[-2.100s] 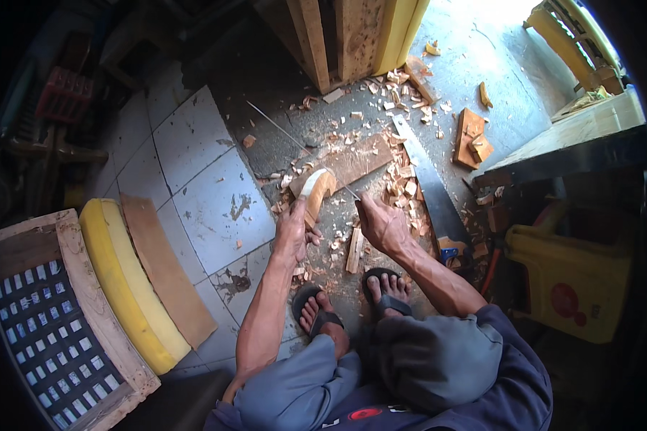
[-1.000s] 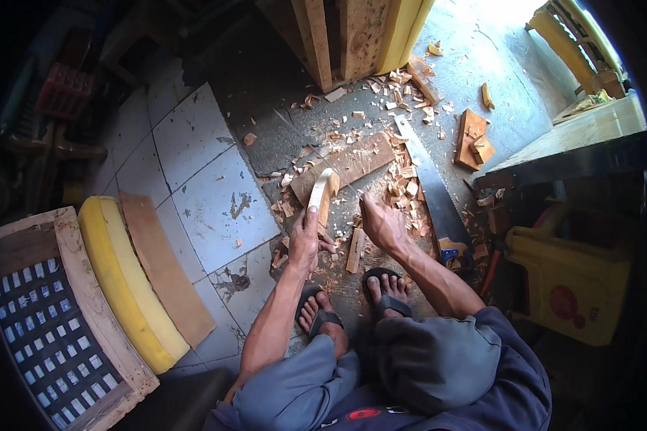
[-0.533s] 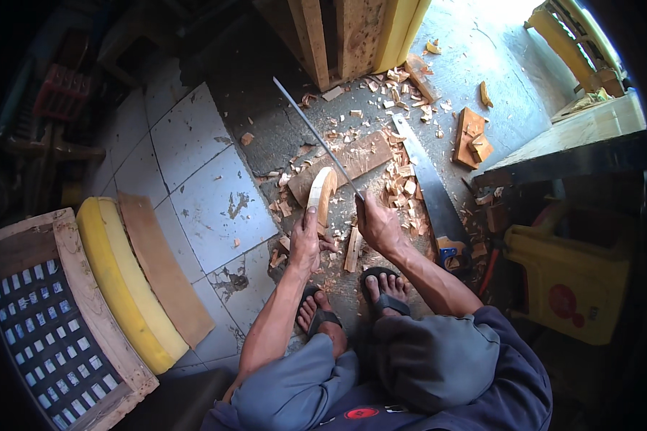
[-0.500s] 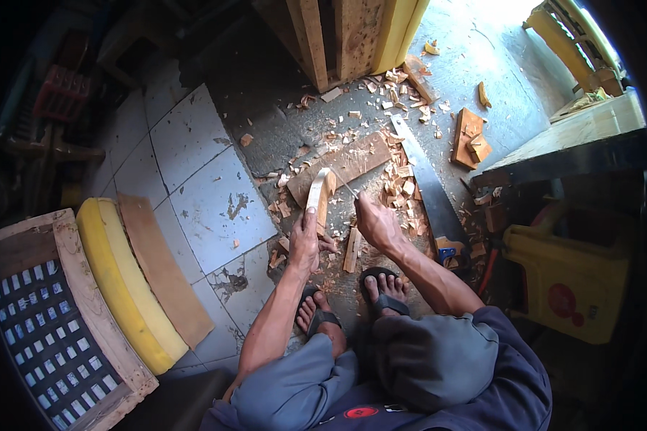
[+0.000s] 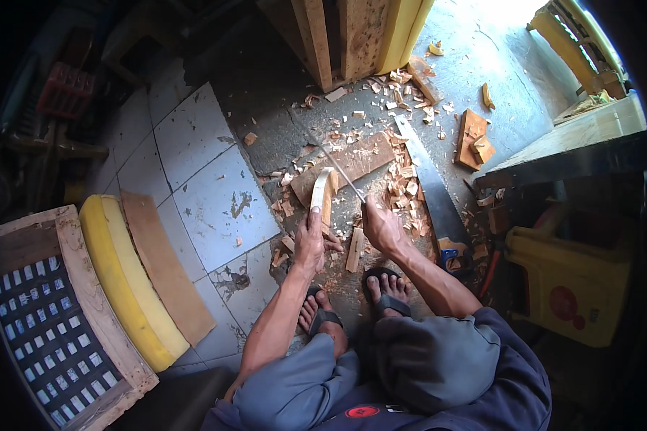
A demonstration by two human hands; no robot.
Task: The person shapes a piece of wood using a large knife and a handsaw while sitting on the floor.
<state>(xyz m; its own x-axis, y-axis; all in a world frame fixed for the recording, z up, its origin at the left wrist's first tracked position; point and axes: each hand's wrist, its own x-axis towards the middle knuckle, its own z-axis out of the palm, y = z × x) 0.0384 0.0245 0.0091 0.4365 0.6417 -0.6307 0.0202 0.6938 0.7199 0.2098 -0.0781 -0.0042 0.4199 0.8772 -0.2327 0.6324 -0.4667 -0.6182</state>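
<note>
My left hand (image 5: 310, 241) is closed round the lower part of a curved piece of wood (image 5: 322, 190), which stands tilted with its rounded end up. Under and beyond that piece a flat wooden board (image 5: 366, 156) lies on the floor. In my right hand (image 5: 383, 226) is the near end of a long, thin metal blade (image 5: 331, 156), seen nearly edge-on. It slants away to the upper left, over the board and just right of the curved piece. My fist hides the handle, so whether it is a machete or another tool is unclear.
Wood chips (image 5: 410, 188) litter the floor. A handsaw (image 5: 431, 190) lies right of the board, and a wood offcut (image 5: 354, 250) between my feet. Left are a yellow foam cushion (image 5: 129, 280) and a webbed wooden frame (image 5: 72, 251). A yellow plastic stool (image 5: 546, 262) stands at right.
The blade in my right hand now shows at length, pointing up and left; before, only a short part showed. My left hand still holds the curved wood in nearly the same spot.
</note>
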